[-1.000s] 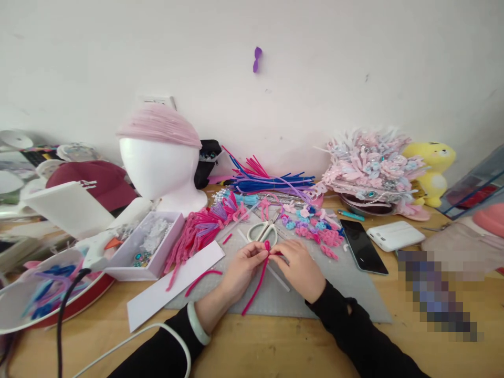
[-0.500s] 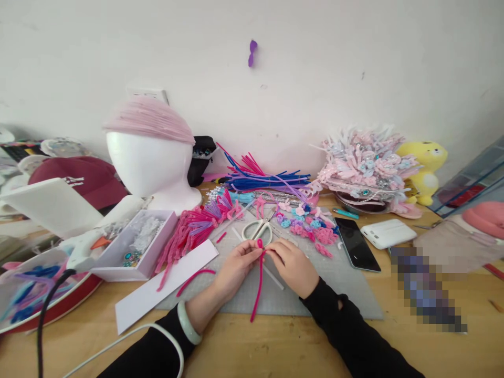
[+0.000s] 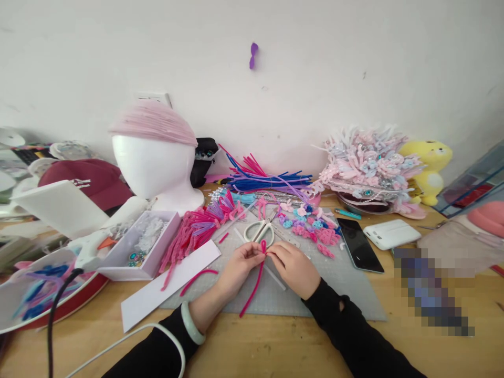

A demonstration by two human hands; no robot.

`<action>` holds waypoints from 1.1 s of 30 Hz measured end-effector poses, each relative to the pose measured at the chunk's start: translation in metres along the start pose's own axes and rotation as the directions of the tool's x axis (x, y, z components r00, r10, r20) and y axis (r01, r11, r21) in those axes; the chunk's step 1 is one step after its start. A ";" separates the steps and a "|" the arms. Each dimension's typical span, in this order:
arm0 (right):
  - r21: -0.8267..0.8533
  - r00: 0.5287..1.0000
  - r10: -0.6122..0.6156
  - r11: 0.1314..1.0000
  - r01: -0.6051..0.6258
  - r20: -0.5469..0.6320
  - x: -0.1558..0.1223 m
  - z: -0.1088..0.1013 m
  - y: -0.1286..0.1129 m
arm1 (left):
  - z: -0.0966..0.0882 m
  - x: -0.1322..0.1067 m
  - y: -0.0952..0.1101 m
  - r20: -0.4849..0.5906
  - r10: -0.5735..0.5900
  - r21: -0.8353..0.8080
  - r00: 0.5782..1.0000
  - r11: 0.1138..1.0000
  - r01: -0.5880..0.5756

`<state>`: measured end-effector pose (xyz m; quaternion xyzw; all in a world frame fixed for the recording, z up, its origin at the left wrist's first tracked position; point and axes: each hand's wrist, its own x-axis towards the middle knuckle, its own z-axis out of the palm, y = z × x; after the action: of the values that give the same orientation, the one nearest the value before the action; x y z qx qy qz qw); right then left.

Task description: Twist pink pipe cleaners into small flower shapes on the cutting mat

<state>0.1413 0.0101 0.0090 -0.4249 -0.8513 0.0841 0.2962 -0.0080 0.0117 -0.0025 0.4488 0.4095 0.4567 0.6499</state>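
Note:
A bright pink pipe cleaner (image 3: 255, 290) is pinched between my two hands, with a small loop standing up at its top and a long tail hanging down to the left. My left hand (image 3: 241, 266) closes on it from the left, thumb against fingers. From the right, my right hand (image 3: 292, 265) pinches it at the base of the loop. Just beyond my fingers lie white-handled scissors (image 3: 260, 231) on the grey cutting mat (image 3: 334, 294). A loose pink pipe cleaner piece (image 3: 199, 278) rests left of my left hand.
Left are a white strip (image 3: 169, 289), a lilac box (image 3: 151, 270) of beads, a glue gun (image 3: 88, 249) and a foam head (image 3: 157, 168). Pink fringe (image 3: 189, 231) and pipe cleaner flowers (image 3: 315, 231) lie behind. A phone (image 3: 360, 244) and white power bank (image 3: 391, 233) are right.
The pipe cleaner's tail has swung to the left, and its top loop looks narrower. Both hands keep their pinch. The whole view has shifted slightly.

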 end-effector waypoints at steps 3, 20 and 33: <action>-0.008 0.999 0.016 1.000 -0.016 -0.030 0.001 0.001 0.000 | -0.001 0.000 -0.001 0.030 -0.023 -0.032 0.999 0.999 0.024; 0.204 0.956 0.239 0.958 -0.204 -0.168 0.001 0.007 0.001 | 0.006 -0.002 0.000 -0.001 0.028 -0.006 1.000 1.000 -0.028; 0.274 0.951 0.251 0.941 -0.197 -0.179 0.000 0.007 -0.005 | 0.005 -0.002 -0.004 -0.006 -0.019 -0.058 1.000 0.998 0.019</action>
<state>0.1342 0.0077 0.0049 -0.4846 -0.7431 0.1798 0.4251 -0.0027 0.0078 -0.0049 0.4246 0.4024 0.4636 0.6655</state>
